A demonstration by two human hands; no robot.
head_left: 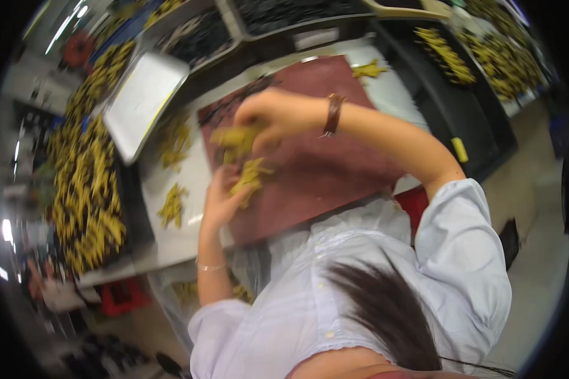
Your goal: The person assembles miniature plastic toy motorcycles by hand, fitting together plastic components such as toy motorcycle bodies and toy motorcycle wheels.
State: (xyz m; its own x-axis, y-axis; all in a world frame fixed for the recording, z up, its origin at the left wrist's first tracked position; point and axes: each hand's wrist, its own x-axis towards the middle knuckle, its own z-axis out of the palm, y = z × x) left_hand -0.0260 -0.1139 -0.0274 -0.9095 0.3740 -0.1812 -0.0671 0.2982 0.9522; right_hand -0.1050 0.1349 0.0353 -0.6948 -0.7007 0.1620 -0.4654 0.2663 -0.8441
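My left hand [218, 199] grips a bunch of small yellow pieces [251, 177] over the left part of a dark red mat [322, 164]. My right hand [269, 117], with a brown strap on its wrist, is closed over another yellow bunch [234, 140] just above the left hand. The picture is blurred, so the exact shape of the pieces is unclear. Both hands work close together above the mat.
Loose yellow clusters [172, 205] lie on the white table [164, 237] left of the mat. A grey metal tray [142, 101] sits at upper left. Bins full of yellow pieces [85, 189] stand at left and upper right [499, 60]. Dark trays [278, 12] are at the top.
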